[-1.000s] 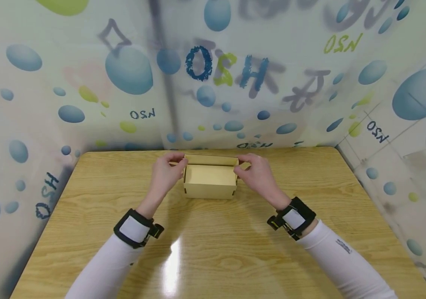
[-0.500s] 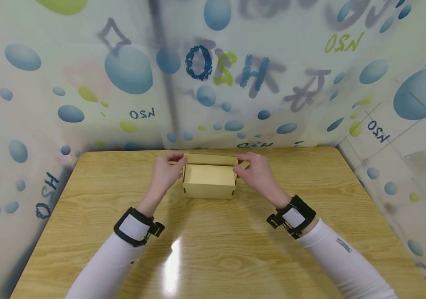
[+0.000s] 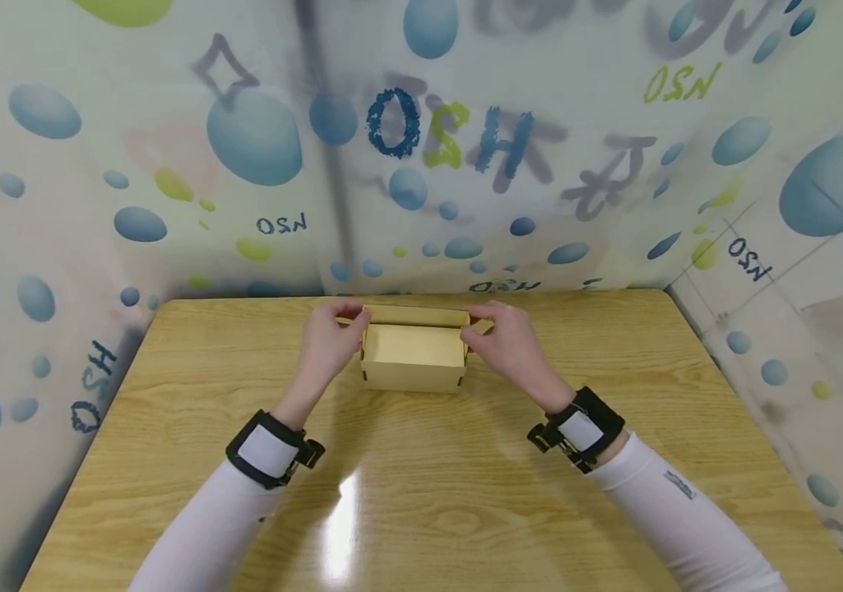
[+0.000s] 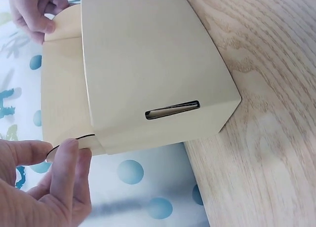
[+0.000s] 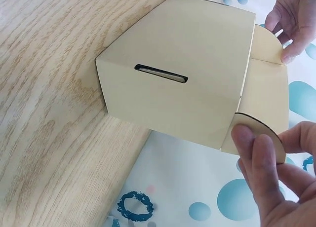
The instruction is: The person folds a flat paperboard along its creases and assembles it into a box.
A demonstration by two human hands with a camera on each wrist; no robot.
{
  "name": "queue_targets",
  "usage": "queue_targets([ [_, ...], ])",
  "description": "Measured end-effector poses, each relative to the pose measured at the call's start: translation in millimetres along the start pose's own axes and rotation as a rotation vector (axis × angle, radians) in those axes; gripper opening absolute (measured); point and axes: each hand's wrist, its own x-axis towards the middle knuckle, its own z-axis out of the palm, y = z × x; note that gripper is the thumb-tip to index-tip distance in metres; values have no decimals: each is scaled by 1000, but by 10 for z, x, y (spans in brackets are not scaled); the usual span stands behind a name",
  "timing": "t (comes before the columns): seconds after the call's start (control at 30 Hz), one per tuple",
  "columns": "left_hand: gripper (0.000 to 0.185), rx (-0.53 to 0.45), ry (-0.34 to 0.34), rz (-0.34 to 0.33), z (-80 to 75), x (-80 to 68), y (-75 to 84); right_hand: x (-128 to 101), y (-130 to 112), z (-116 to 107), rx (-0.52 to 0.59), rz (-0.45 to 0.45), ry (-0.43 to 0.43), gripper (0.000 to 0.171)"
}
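Note:
A small tan cardboard box (image 3: 414, 345) stands near the far edge of the table, its long side facing me. At its back a narrow panel (image 3: 417, 316) sticks up, with a rounded flap at each end. My left hand (image 3: 328, 337) pinches the left flap (image 4: 86, 144) between thumb and fingers. On the other side, my right hand (image 3: 513, 341) pinches the right flap (image 5: 256, 130) the same way. Both wrist views show a narrow slot (image 4: 173, 110) cut near a box corner. The inside of the box is hidden.
The wood-grain table (image 3: 421, 493) extends toward me from the box. Behind its far edge hangs a pale sheet (image 3: 406, 205) printed with blue and green drops and letters, which continues along both sides. Each wrist wears a black strap (image 3: 266, 450) with a small camera.
The box has shifted very slightly to the left. Both hands keep their pinch on the end flaps and have barely moved.

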Motion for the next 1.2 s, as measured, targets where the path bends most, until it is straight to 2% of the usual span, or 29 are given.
queue_targets([
  [0.23,18,37,29,90,9,-25,-48,-7,19,13,7,-28,7,33],
  [0.4,18,56,70,146,29,-54,-83,-24,67,18,24,-89,15,32],
  [0.47,18,55,80,159,38,-68,-87,-34,96,31,-30,-134,26,51],
  [0.6,19,48,96,172,56,-88,-87,-53,163,75,-253,-294,38,114],
  [0.67,20,48,106,175,63,-94,-89,-57,191,97,-369,-384,47,132],
  [0.7,20,51,109,177,64,-96,-91,-59,201,106,-398,-424,54,135],
  [0.8,20,64,113,179,63,-98,-101,-53,224,127,-442,-497,75,138],
  [0.97,20,74,113,188,60,-100,-118,-24,236,136,-458,-534,81,140],
  [1.2,19,72,127,191,79,-97,-140,23,250,144,-477,-592,15,134],
])
